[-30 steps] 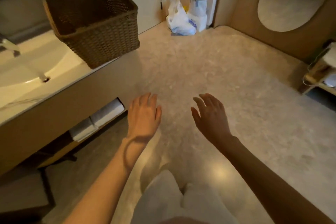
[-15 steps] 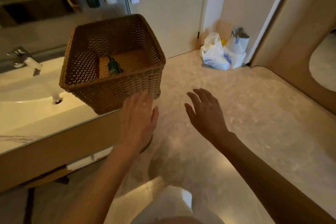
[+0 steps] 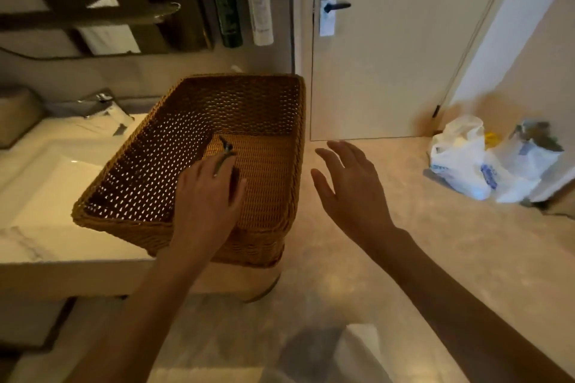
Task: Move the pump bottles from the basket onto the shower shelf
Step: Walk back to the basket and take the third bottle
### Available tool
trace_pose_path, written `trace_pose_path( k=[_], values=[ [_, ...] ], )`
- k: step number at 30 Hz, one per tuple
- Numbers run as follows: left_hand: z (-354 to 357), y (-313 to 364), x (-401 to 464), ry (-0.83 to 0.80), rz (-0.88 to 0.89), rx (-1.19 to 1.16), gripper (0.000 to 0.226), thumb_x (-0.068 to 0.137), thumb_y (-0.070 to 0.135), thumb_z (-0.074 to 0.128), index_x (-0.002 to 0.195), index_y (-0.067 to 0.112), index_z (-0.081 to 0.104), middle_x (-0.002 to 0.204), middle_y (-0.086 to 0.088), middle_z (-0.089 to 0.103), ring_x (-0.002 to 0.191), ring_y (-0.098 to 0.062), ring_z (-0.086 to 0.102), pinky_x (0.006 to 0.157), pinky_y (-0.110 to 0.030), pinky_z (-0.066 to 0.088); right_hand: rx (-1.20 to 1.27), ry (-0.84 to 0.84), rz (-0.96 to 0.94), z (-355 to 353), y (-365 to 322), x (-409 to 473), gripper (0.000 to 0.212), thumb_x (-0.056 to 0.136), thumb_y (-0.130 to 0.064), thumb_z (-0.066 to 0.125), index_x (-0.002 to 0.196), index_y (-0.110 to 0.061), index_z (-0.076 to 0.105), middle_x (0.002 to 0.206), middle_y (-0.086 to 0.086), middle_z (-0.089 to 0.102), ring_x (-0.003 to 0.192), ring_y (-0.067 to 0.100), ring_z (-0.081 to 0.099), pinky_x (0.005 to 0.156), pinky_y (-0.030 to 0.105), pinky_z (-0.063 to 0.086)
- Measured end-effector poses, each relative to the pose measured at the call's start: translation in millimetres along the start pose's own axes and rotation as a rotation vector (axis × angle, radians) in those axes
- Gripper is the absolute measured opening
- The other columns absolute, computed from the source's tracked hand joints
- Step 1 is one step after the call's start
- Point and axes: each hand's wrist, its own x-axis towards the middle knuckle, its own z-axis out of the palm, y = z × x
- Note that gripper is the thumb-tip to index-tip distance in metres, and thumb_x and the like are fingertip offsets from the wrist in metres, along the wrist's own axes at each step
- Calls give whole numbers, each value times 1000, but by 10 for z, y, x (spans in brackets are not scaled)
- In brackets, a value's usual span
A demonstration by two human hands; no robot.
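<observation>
A brown wicker basket [image 3: 124,222] sits on the corner of the sink counter, its right end overhanging the edge. Inside it lies a dark green pump bottle [image 3: 226,148]; only its pump head and a dark strip of its body show. My left hand [image 3: 205,199] reaches into the basket and lies over the bottle, fingers together and covering most of it. I cannot see whether the fingers have closed around it. My right hand [image 3: 351,193] hovers open just right of the basket, above the floor, holding nothing. No shower shelf is in view.
A white sink [image 3: 46,171] with a chrome faucet [image 3: 99,102] lies left of the basket. A dark bottle [image 3: 224,0] and a white bottle [image 3: 258,0] hang on the wall behind. A closed door [image 3: 389,71] stands ahead, with white plastic bags [image 3: 460,158] on the floor at right.
My view has tilted up toward the basket. My left hand has moved from in front of the basket, over its rim and onto the bottle. My right hand stays open beside the basket.
</observation>
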Motion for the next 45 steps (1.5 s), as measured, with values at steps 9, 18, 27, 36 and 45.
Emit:
trace_pose_path(
  k=[9, 18, 27, 36, 45],
  values=[
    [131, -185, 443, -65, -418, 200, 51, 90, 43, 44, 131, 14, 47, 137, -13, 50, 124, -31, 45, 102, -47, 35, 152, -222, -426, 275, -107, 1367, 43, 94, -34, 44, 132, -14, 47, 139, 11, 47, 134, 28, 34, 111, 46, 30],
    [245, -714, 647, -94, -572, 262, 50, 92, 44, 40, 136, 18, 39, 144, -8, 43, 133, -26, 36, 110, -42, 27, 107, -668, -380, 1423, -789, 1886, 55, 90, -46, 48, 133, -13, 37, 133, 10, 46, 118, 27, 47, 95, 44, 44],
    [328, -982, 662, -63, -636, 33, 52, 92, 44, 42, 138, 20, 38, 146, -6, 39, 135, -24, 32, 110, -42, 25, 59, -935, 152, 2442, -1142, 1783, 111, 74, -58, 66, 145, 0, 3, 142, 19, 39, 116, 31, 51, 87, 38, 46],
    [250, -1045, 649, 10, -746, -101, 53, 91, 43, 45, 138, 22, 39, 145, -3, 41, 131, -20, 36, 107, -42, 32, 622, -1203, 647, 2489, -1325, 1788, 74, 67, -11, 79, 129, -10, 39, 119, 20, 57, 98, 34, 62, 83, 46, 55],
    [26, -759, 511, 143, -933, -331, 47, 91, 40, 48, 135, 23, 43, 139, -1, 47, 125, -16, 43, 97, -31, 33, 866, -1214, 149, 1830, -1189, 2112, 72, 56, -5, 81, 117, -23, 48, 107, 0, 58, 96, 18, 56, 63, 25, 45]
  ],
)
